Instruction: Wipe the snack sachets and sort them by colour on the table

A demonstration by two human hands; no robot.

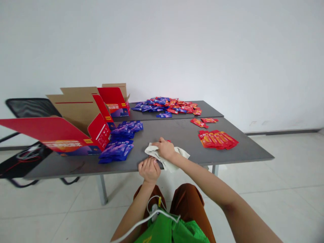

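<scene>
My right hand (165, 149) is closed on a white cloth (181, 153) at the front of the table, and part of the cloth hangs over the edge. A small bit of red shows just beyond my right fingers; the rest of it is hidden. Right beside the cloth, at the table edge, my left hand (149, 169) is curled closed. What lies inside its fingers, if anything, cannot be made out. Left of my hands are stacks of blue sachets (116, 150), with more blue sachets (128, 128) behind. Red sachets (217, 139) lie fanned out to the right.
A large open red carton (73, 143) stands at the left, with another open carton (117, 104) behind it. A mixed heap of sachets (167, 104) lies at the back of the grey table (172, 130). A chair (32, 107) stands at far left. A white cable (141, 221) crosses my lap.
</scene>
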